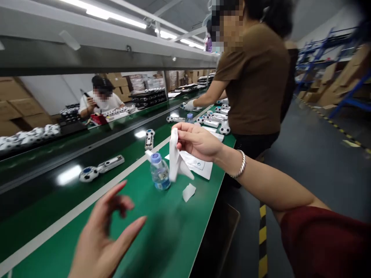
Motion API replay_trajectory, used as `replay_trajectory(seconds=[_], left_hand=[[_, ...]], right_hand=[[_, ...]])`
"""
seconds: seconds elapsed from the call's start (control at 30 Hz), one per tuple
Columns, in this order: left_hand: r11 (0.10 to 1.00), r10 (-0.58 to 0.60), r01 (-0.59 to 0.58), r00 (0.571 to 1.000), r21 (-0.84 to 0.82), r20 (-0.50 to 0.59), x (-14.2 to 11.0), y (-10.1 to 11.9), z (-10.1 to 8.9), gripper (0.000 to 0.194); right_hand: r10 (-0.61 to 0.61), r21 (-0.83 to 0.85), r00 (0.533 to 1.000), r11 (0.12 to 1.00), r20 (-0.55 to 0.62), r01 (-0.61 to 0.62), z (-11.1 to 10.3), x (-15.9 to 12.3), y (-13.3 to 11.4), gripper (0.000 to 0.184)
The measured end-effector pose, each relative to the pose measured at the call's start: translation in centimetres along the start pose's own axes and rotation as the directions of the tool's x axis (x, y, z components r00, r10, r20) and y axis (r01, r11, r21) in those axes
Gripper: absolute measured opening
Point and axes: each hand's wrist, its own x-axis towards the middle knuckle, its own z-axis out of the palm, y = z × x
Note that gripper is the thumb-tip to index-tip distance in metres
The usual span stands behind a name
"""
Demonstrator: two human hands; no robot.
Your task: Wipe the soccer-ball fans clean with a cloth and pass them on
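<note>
My right hand (197, 141) pinches the top of a limp white cloth (174, 158), which hangs down over the green table. Empty, my left hand (101, 235) is raised above the table at the lower left, its thumb and fingers apart. Just left of the cloth stands a small water bottle (160, 173) with a blue cap. A torn white scrap (189, 192) lies below the cloth. Behind my right hand is a flat white printed bag or sheet (199, 164), partly hidden.
Football-patterned items (101, 168) lie on the dark conveyor (55, 189) to the left. More sit farther along the green table (162, 231). A person in a brown shirt (257, 77) works ahead; another person (100, 96) sits across the line. An overhead beam (101, 46) spans the upper left.
</note>
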Motion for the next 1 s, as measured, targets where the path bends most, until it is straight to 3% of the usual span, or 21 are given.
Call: replay_trajectory(seconds=[0.07, 0.13, 0.2, 0.33, 0.47, 0.6, 0.67, 0.8, 0.87, 0.93, 1.0], left_hand=[[0.995, -0.01, 0.025, 0.989, -0.098, 0.145, 1.1, 1.3, 1.3, 0.066], [0.986, -0.033, 0.079, 0.958, -0.149, 0.286, 2.3, 2.0, 2.3, 0.042], [0.972, -0.082, 0.15, 0.938, -0.181, 0.338, 3.1, 1.8, 2.6, 0.024], [0.871, -0.199, 0.282, 0.951, -0.402, 0.236, 3.1, 0.3, 2.3, 0.024], [0.736, -0.241, 0.307, 0.952, -0.604, 0.19, 2.5, -0.2, 2.5, 0.025], [0.652, -0.255, 0.339, 0.94, -0.678, 0.225, 2.1, 0.8, 3.0, 0.025], [0.653, -0.256, 0.341, 0.94, -0.676, 0.228, 1.8, 1.1, 3.0, 0.031], [0.784, -0.235, 0.254, 0.966, -0.567, 0.107, 0.6, -0.7, 2.6, 0.043], [0.865, -0.25, 0.252, 0.966, -0.435, 0.062, -0.2, -2.8, 2.6, 0.043], [0.907, -0.274, 0.281, 0.959, -0.314, 0.066, -1.1, -5.4, 2.9, 0.044], [0.921, -0.296, 0.31, 0.951, -0.235, 0.091, -2.1, -7.9, 3.5, 0.043]], right_hand=[[0.096, 0.037, 0.993, 0.994, 0.069, -0.099, 2.1, -0.8, 0.7, 0.009], [0.158, 0.045, 0.983, 0.986, 0.093, -0.163, 3.3, -1.3, 1.5, 0.009], [0.172, 0.034, 0.981, 0.984, 0.09, -0.176, 3.8, -1.6, 2.2, 0.008], [0.149, -0.059, 0.982, 0.988, 0.12, -0.143, 4.0, -2.4, 3.7, 0.019], [0.085, -0.254, 0.981, 0.967, 0.176, -0.038, 4.4, -3.5, 5.4, 0.025], [-0.138, -0.541, 0.977, 0.816, 0.161, 0.204, 4.9, -4.1, 6.6, 0.02], [-0.25, -0.58, 0.956, 0.761, 0.153, 0.291, 4.8, -4.1, 7.0, 0.013], [-0.247, -0.457, 0.964, 0.849, 0.102, 0.266, 3.3, -2.6, 6.9, 0.01], [-0.337, -0.567, 0.94, 0.764, 0.056, 0.308, 2.1, -1.1, 6.4, 0.01], [-0.487, -0.748, 0.869, 0.545, 0.086, 0.379, 1.0, 0.7, 5.8, 0.005], [-0.545, -0.862, 0.813, 0.291, 0.206, 0.414, 0.4, 2.4, 5.7, 0.008]])
